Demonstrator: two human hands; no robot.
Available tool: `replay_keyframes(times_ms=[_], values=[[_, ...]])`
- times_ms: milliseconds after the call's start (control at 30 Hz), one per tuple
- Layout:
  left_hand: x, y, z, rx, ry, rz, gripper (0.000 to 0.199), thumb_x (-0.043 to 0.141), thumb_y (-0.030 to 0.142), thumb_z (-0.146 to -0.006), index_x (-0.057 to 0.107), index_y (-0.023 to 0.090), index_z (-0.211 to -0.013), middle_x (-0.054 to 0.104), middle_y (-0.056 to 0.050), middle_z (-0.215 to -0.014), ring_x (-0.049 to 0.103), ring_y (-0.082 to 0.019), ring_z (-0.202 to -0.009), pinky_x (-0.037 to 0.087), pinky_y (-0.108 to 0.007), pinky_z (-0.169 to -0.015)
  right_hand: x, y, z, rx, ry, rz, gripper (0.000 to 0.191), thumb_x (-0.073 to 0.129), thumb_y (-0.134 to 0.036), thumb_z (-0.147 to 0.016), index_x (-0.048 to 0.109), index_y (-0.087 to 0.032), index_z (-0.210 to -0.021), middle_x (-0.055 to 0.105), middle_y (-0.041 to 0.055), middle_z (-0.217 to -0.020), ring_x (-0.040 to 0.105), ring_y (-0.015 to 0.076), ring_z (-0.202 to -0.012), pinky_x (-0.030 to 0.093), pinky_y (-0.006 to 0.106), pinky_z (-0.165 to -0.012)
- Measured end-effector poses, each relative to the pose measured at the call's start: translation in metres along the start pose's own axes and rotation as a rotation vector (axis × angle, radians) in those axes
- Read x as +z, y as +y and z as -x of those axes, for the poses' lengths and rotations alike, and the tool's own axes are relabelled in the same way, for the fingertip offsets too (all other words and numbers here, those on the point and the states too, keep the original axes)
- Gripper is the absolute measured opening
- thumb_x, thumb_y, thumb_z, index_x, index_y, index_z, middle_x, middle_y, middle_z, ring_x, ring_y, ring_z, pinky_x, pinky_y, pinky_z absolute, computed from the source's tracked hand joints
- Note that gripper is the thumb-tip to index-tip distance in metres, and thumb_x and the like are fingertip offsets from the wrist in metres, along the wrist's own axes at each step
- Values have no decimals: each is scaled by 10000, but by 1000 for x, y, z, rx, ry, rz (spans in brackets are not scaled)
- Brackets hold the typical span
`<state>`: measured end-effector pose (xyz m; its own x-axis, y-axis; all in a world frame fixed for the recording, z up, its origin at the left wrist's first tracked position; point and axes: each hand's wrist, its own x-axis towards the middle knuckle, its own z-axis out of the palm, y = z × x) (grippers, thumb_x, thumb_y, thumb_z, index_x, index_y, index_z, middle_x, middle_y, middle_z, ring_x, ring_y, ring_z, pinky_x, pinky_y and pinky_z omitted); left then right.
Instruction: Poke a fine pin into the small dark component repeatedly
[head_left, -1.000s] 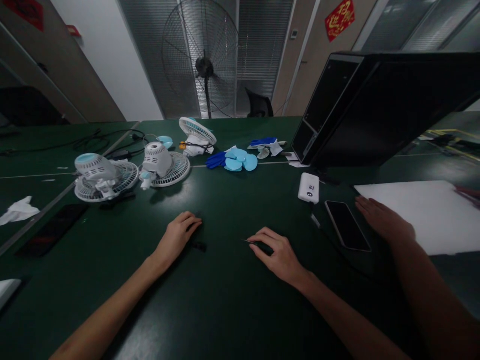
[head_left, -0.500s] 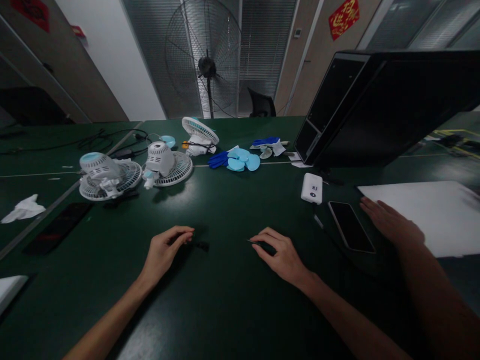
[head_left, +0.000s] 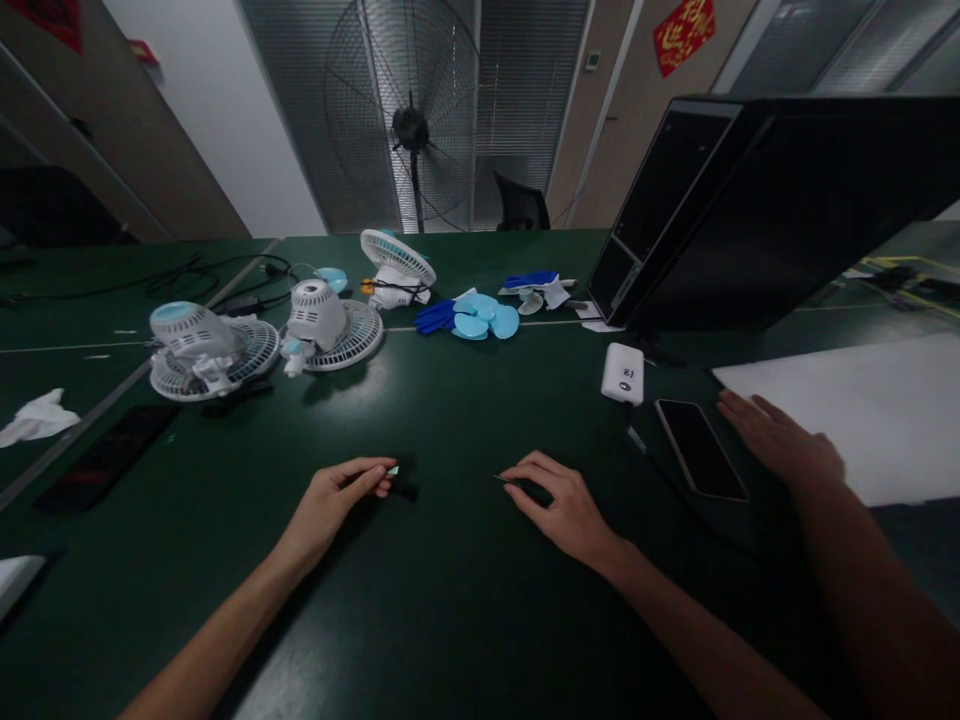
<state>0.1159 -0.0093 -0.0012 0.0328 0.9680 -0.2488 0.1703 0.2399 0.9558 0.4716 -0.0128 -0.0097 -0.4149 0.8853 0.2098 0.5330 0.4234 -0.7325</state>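
My left hand (head_left: 337, 500) pinches a small pale green piece (head_left: 393, 471) between thumb and fingertips, low over the dark green table (head_left: 450, 600). A small dark item (head_left: 406, 492) shows just beside those fingertips, partly lost in shadow. To the right, my right hand (head_left: 559, 502) rests near the tabletop, its fingers closed round a thin, dark, pointed tool (head_left: 532, 489) whose tip points left toward my left hand. The two hands are apart. Most of the tool is hidden in the palm.
Small white fans (head_left: 319, 315), a blue fan blade (head_left: 486, 318) and gloves (head_left: 435, 317) lie behind. At right are a white power bank (head_left: 623, 373), a phone (head_left: 702, 449), a large monitor (head_left: 795, 210) and another person's hand (head_left: 780, 440) by a white sheet (head_left: 885, 410).
My left hand has moved slightly right, and the pale green piece now shows more clearly at its fingertips. My right hand stays nearly still, holding the tool. The view has shifted slightly.
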Motion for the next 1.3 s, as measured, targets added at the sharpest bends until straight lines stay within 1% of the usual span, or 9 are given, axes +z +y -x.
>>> replay_keyframes(times_ms=[100,200,400,500,567,633,833,1100,1300], values=[[0,1,0,-73,-19,13,462,795,473,-829,785,192,-1196,781,-67,-927,719,-197,-873,560,-276,-810,0,0,1,-6,4,2,186,624,-230,-1026,722,-255,-1183,695,38,-1107,703,183,-969,609,323,-834],[1,1,0,-59,-9,-56,481,820,462,-792,781,196,-1191,774,-61,-914,723,-213,-861,562,-283,-767,0,0,0,-6,7,4,188,624,-239,-1028,723,-257,-1187,698,42,-1104,703,190,-975,605,341,-868],[-2,-2,-1,93,-6,-174,377,800,459,-819,792,195,-1088,751,-50,-872,715,-203,-841,554,-276,-767,-1,0,1,1,-9,-13,190,607,-255,-1040,717,-257,-1195,691,47,-1120,701,189,-975,613,327,-842],[-5,-1,-2,226,-58,-254,301,759,441,-870,798,205,-1053,736,-70,-979,707,-204,-905,551,-280,-793,-2,0,1,13,-15,-20,196,613,-249,-1036,716,-254,-1203,687,48,-1129,699,184,-974,616,297,-787],[-6,0,-3,314,-112,-320,247,745,415,-890,804,216,-1024,720,-86,-1084,696,-216,-1003,546,-298,-865,-2,0,1,18,-13,-16,195,620,-245,-1031,718,-253,-1200,689,48,-1124,701,183,-969,617,289,-772],[-6,1,-4,352,-157,-371,216,734,394,-904,806,229,-1023,712,-94,-1143,683,-226,-1072,538,-323,-926,-2,-1,1,19,-10,-10,193,621,-243,-1030,720,-252,-1195,694,48,-1118,705,183,-963,620,285,-764],[-4,5,-3,331,-214,-405,207,710,373,-924,802,231,-1044,730,-102,-1163,687,-242,-1090,540,-374,-972,-2,-1,0,7,-6,-17,190,610,-254,-1035,722,-255,-1189,702,49,-1117,714,185,-944,630,289,-743],[-4,3,-5,350,-243,-446,194,727,362,-911,806,245,-1042,754,-85,-1123,698,-241,-1071,533,-373,-982,-1,0,0,-8,3,9,184,618,-263,-1033,731,-252,-1177,711,49,-1100,716,191,-952,619,335,-854],[-4,3,-5,342,-257,-462,195,715,366,-923,798,238,-1046,751,-85,-1135,698,-240,-1081,530,-371,-982,-1,0,0,-11,7,4,179,612,-261,-1035,730,-245,-1168,706,51,-1085,711,187,-936,614,295,-754]])
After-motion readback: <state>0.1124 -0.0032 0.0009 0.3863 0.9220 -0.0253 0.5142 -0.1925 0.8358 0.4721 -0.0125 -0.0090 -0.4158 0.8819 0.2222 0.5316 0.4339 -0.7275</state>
